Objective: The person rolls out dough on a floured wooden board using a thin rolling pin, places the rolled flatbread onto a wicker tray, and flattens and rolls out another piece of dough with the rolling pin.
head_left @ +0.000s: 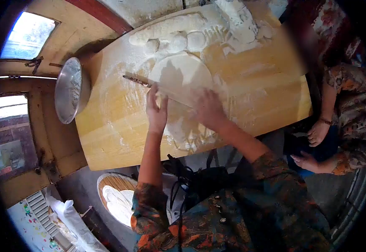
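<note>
A round, thin sheet of dough (197, 75) lies on the floured wooden board (258, 88). Across its near part runs a rolling pin (172, 94), with a dark patterned end pointing to the left. My left hand (157, 110) is on the pin near that dark end, its fingers bent over it. My right hand (208, 107) is further right over the pin and blurred by motion, so its fingers do not show clearly. Small floured dough rounds (196, 40) and a long floured dough roll (166, 31) lie behind the sheet.
A metal bowl (69, 90) stands at the board's left edge. Flour and a whitish bag (239, 21) are at the back. A seated person's hands (317, 133) are at the right. Flat dough pieces (118, 201) rest on a round tray (103, 181) below left.
</note>
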`<state>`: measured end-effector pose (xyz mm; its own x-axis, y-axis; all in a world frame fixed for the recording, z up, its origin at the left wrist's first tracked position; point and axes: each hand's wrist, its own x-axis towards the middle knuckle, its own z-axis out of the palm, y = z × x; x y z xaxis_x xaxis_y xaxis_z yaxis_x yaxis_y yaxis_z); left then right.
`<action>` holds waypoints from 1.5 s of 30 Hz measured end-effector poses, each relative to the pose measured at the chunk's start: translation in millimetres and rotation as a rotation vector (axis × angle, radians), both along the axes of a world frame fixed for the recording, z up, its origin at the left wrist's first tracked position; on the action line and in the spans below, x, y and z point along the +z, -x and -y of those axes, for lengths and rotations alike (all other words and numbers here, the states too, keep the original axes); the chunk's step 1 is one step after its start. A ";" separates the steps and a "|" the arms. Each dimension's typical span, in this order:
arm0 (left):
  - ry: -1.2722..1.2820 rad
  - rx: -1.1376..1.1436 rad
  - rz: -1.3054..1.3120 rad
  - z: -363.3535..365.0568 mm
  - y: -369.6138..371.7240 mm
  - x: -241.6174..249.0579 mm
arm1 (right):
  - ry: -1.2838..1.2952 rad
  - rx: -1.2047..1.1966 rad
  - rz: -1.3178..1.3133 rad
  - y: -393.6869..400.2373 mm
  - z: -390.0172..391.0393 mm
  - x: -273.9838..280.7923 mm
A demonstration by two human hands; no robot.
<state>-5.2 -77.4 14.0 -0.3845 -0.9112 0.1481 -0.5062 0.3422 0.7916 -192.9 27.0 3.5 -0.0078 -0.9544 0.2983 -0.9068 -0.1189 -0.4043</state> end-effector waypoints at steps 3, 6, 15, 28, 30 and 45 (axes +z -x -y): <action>0.031 -0.089 0.390 -46.4 -44.1 1.4 | -0.169 -0.248 0.173 46.0 -24.9 -7.1; 0.016 -0.140 0.614 -91.5 -50.4 1.8 | -0.223 -0.380 -0.065 72.9 -88.8 -8.2; 0.142 0.018 0.420 -35.1 -34.7 -31.0 | -0.503 0.247 -0.092 -22.2 -141.2 -0.1; 0.255 -0.237 0.493 -25.7 -106.6 -21.2 | -0.006 0.653 0.379 -170.1 -81.7 -81.8; 0.244 -0.206 0.515 -6.5 -60.6 -4.0 | -0.248 0.890 0.193 -132.3 -58.5 -53.8; 0.348 0.224 0.159 19.7 -95.9 29.5 | 0.174 0.429 -0.063 -82.9 58.8 19.9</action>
